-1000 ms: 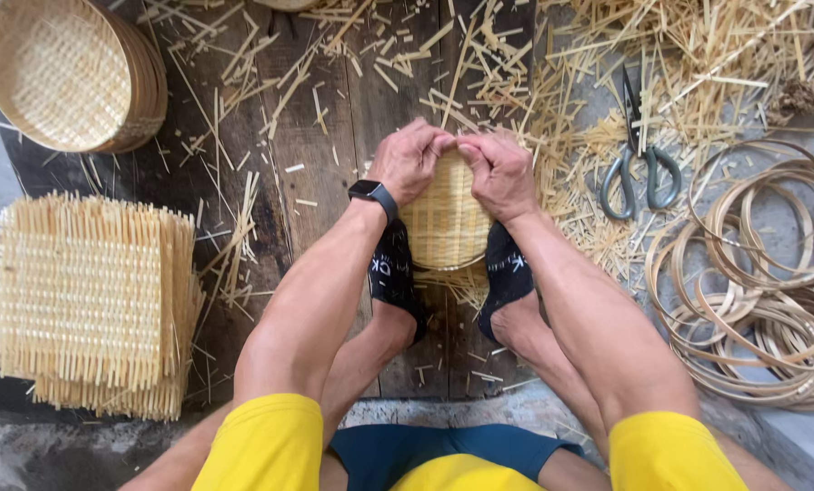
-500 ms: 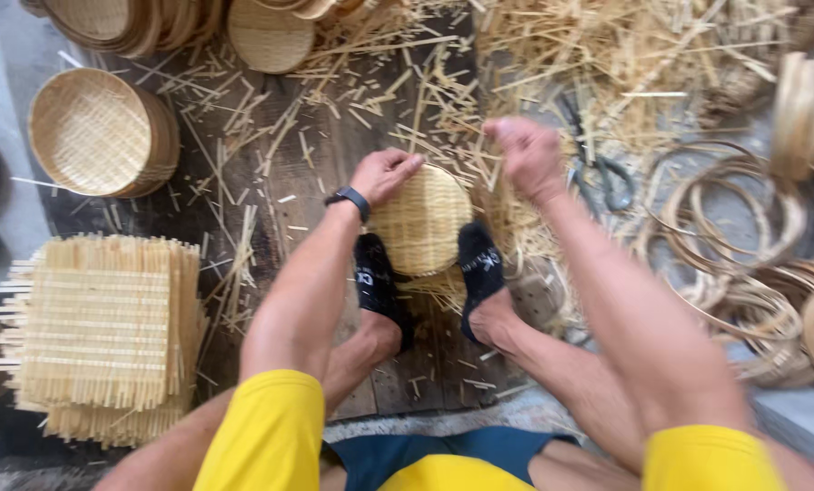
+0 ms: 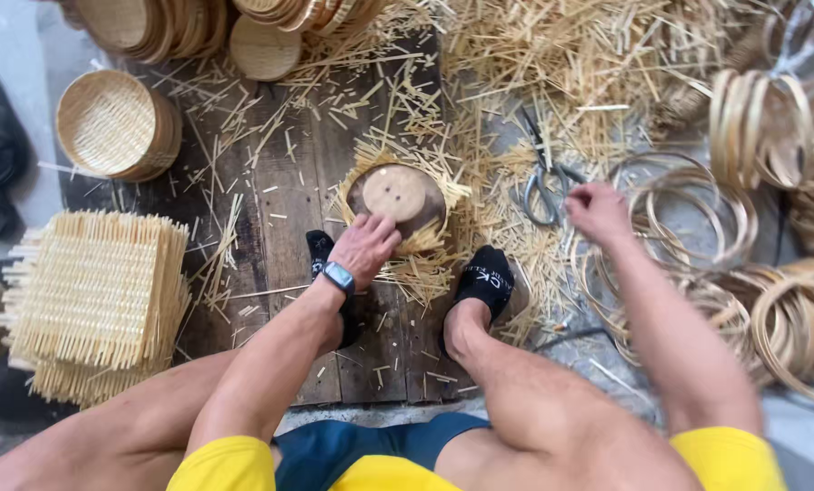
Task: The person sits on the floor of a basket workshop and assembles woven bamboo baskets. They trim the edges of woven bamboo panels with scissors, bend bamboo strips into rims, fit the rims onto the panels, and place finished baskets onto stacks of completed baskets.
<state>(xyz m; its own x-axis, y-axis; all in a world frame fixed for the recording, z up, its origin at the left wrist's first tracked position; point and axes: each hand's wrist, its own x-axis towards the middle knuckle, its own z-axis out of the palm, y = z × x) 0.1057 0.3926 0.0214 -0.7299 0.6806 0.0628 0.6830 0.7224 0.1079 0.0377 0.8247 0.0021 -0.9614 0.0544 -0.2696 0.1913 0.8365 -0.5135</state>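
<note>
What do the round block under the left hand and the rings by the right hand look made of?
Round block: apparently wood, brown, smooth face with small holes, woven straw-coloured strips splaying out beneath it. Rings: probably thin bent bamboo or cane strips, pale tan and matte. The left hand rests at the block's edge.

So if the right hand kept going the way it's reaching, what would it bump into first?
Most likely the scissors. The right hand points up and left, and they lie just past its fingers on the straw. It may be above them, so depth is unsure.
</note>
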